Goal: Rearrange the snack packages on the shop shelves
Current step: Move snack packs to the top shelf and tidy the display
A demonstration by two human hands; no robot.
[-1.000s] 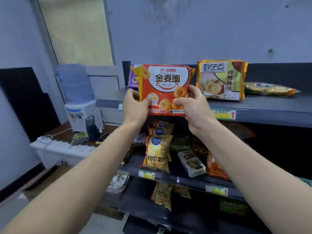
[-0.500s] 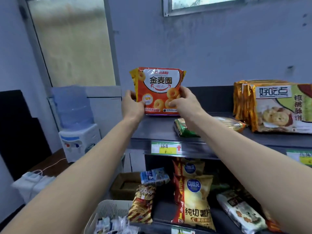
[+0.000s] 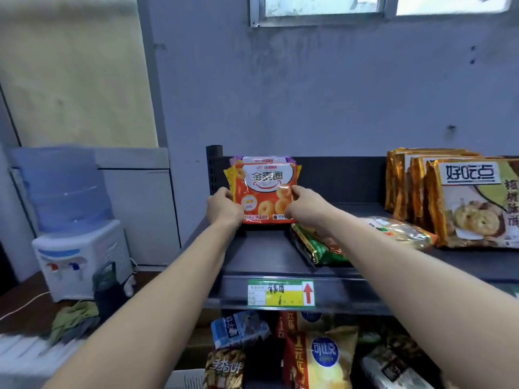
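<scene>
An orange-red ring-biscuit package (image 3: 262,189) stands upright at the left end of the dark top shelf (image 3: 269,259), its bottom edge on the shelf. My left hand (image 3: 223,209) grips its lower left edge and my right hand (image 3: 304,204) pinches its right side. Behind it stand more packages (image 3: 262,159), of which only purple and white top edges show. A green and yellow flat bag (image 3: 323,249) lies on the shelf under my right forearm.
A row of gold biscuit packs (image 3: 460,197) stands at the right of the top shelf. A price label (image 3: 280,292) is on the shelf edge. Chip bags (image 3: 323,357) fill the shelf below. A water dispenser (image 3: 73,220) stands to the left.
Both hands have carried the orange-red package back and down onto the left end of the top shelf, in front of the other packages. The camera view has tilted upward.
</scene>
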